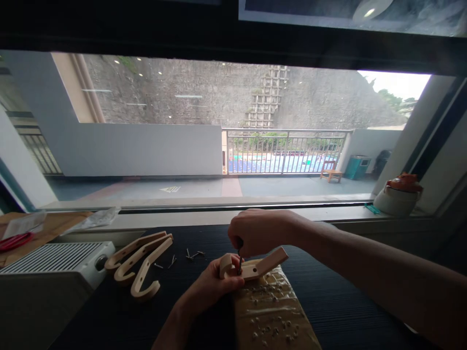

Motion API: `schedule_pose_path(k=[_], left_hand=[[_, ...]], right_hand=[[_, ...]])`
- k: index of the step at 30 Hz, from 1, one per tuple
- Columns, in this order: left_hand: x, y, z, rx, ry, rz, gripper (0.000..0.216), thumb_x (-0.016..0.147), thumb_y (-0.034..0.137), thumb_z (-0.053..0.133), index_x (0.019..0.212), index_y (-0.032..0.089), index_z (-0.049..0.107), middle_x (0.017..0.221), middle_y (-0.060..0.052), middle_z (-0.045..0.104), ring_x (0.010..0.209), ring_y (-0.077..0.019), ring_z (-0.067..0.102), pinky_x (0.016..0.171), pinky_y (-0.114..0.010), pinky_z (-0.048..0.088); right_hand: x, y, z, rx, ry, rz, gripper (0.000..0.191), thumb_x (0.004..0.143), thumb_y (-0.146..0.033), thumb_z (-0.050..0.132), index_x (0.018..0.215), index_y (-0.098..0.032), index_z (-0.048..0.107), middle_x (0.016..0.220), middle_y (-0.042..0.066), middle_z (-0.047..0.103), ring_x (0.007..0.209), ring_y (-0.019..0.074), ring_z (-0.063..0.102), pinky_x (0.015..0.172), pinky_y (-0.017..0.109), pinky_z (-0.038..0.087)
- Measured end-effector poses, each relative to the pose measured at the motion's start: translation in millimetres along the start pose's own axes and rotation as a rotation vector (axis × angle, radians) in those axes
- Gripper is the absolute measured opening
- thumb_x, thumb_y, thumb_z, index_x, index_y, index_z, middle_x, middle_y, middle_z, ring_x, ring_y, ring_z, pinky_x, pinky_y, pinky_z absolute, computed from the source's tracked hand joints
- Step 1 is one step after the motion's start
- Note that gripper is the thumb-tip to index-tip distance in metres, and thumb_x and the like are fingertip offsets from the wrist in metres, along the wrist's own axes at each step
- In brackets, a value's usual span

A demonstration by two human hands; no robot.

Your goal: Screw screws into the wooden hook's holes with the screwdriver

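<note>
My left hand [215, 282] is closed around the curled end of a J-shaped wooden hook [270, 262], which rests on a tape-wrapped brown block [270, 306]. Above it, my right hand [251, 231] is closed in a fist on a screwdriver [240, 260]. Its dark shaft points down at the hook, close to my left fingers; the fist hides most of the handle, and the tip is hard to see. A hole shows in the hook's flat part. The block's top is dotted with many small pits or bumps.
Several more wooden hooks [146, 282] lie left on the dark table [197, 238], with loose screws [189, 254] beside them. A white radiator [54, 262] and red-handled scissors [16, 241] are far left. A capped jug [397, 197] stands on the right windowsill.
</note>
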State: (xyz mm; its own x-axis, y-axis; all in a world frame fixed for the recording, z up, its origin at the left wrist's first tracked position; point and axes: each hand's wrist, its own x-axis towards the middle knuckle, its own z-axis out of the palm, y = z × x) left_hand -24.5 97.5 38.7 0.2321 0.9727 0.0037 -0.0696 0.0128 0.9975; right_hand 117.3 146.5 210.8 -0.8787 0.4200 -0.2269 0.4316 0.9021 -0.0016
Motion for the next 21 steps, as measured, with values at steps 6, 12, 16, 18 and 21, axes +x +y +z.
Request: schedule_pose_path(k=[6,12,16,18,21], left_hand=[[-2,4,2,-0.04,-0.019,-0.042,0.028,0.064,0.022,0.072,0.088,0.015,0.059,0.082,0.001,0.054,0.073,-0.0119,0.048,0.069,-0.023,0.035],[-2,6,5,-0.077,-0.015,-0.008,0.024,0.065,0.02,0.072,0.084,0.016,0.057,0.085,0.001,0.054,0.077,-0.0121,0.047,0.072,-0.023,0.035],[-2,9,7,-0.041,0.002,-0.013,0.022,0.067,0.026,0.071,0.081,0.015,0.058,0.084,0.001,0.054,0.076,-0.0121,0.046,0.07,-0.023,0.035],[-2,10,7,-0.034,0.003,-0.011,0.022,0.068,0.029,0.07,0.081,0.015,0.059,0.082,0.001,0.053,0.075,-0.012,0.045,0.07,-0.023,0.034],[-3,8,7,-0.045,-0.023,-0.007,0.023,0.07,0.031,0.069,0.081,0.014,0.058,0.076,0.001,0.052,0.071,-0.0112,0.043,0.068,-0.022,0.033]], right_hand=[[7,6,14,0.004,0.117,-0.022,0.016,0.068,-0.03,0.057,0.071,-0.019,0.067,0.062,-0.001,0.062,0.05,0.0082,0.046,0.045,0.022,0.029],[6,1,21,-0.085,0.272,0.083,0.02,0.073,-0.022,0.05,0.068,-0.014,0.067,0.058,0.003,0.061,0.05,0.0093,0.046,0.049,0.024,0.027],[1,-2,22,-0.094,0.289,0.075,0.021,0.075,-0.022,0.048,0.066,-0.015,0.066,0.058,0.003,0.061,0.05,0.0095,0.047,0.049,0.024,0.027],[-2,0,21,-0.08,0.289,0.048,0.02,0.075,-0.025,0.048,0.071,-0.017,0.067,0.061,0.003,0.062,0.052,0.0103,0.048,0.049,0.024,0.027],[-7,4,18,0.001,0.272,-0.001,0.027,0.073,-0.037,0.052,0.089,-0.02,0.065,0.066,0.002,0.064,0.054,0.012,0.049,0.048,0.023,0.028]])
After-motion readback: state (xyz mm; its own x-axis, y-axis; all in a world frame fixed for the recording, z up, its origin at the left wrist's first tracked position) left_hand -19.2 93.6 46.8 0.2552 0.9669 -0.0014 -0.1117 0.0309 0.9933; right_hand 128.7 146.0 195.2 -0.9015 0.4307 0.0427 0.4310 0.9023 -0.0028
